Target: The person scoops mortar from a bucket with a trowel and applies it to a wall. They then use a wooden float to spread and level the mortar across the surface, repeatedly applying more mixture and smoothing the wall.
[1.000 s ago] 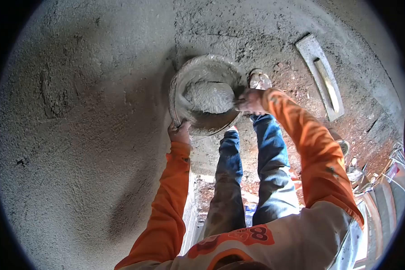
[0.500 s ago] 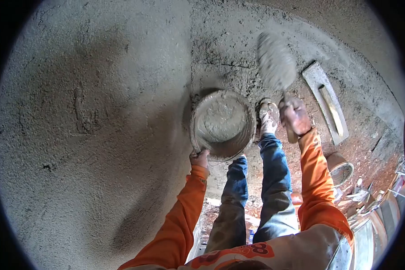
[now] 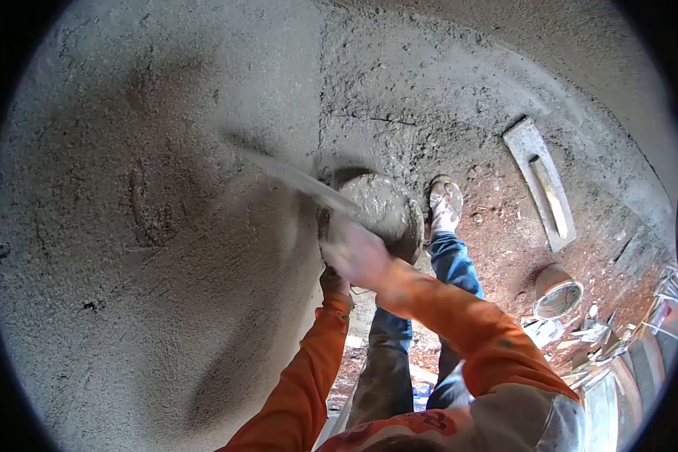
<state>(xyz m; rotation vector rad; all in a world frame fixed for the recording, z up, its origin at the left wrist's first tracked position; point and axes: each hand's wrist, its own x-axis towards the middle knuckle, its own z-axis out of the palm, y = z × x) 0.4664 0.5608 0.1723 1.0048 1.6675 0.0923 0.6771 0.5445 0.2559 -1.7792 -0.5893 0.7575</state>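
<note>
Fingers of the right hand (image 3: 356,255) grip a blurred trowel (image 3: 294,179) against the wall (image 3: 151,226).

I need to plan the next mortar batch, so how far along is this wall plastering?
The wall already carries a rough grey coat across most of what shows. In hand: the right hand sweeps a blurred trowel against it, while the left hand holds a pan with mortar. Smoothing looks undone; the float lies on the floor.

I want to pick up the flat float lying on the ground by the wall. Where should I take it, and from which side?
Take the float by the long handle on top, which runs along the middle of its board. Come from above, since the board seems to lie flat on the ground with the handle facing up and nothing over it.
</note>
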